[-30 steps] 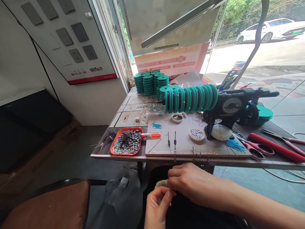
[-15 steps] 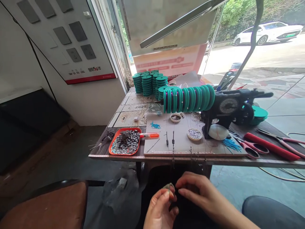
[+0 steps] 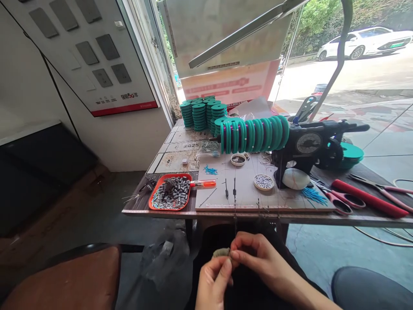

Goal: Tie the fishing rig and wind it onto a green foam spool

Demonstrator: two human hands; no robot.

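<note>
Above my dark-clothed lap, my left hand (image 3: 215,277) is closed in a pinch, thumb against the fingers. A grey-green piece (image 3: 221,252), perhaps a finger cover, shows at its fingertips. My right hand (image 3: 258,256) pinches right beside it, and the fingertips of both hands meet. A thin fishing line (image 3: 235,221) hangs over the table's front edge down to the fingers; its end is hidden. On the board behind, two dark sinkers (image 3: 234,192) lie on lines. Green foam spools (image 3: 254,134) sit in a row on the shaft of a black winding machine (image 3: 308,144).
An orange tray (image 3: 150,202) holds grey metal pieces. Two small dishes, one with pale beads (image 3: 263,182), stand on the board. Red-handled scissors (image 3: 342,204), a red tube (image 3: 369,198) and pliers (image 3: 380,185) lie right. Spool stacks (image 3: 199,116) stand behind. Stools flank my lap.
My right hand has moved left and its fingertips now meet those of my left hand. The left hand has turned slightly, its thumb pointing up to the right. The view has shifted a little.
</note>
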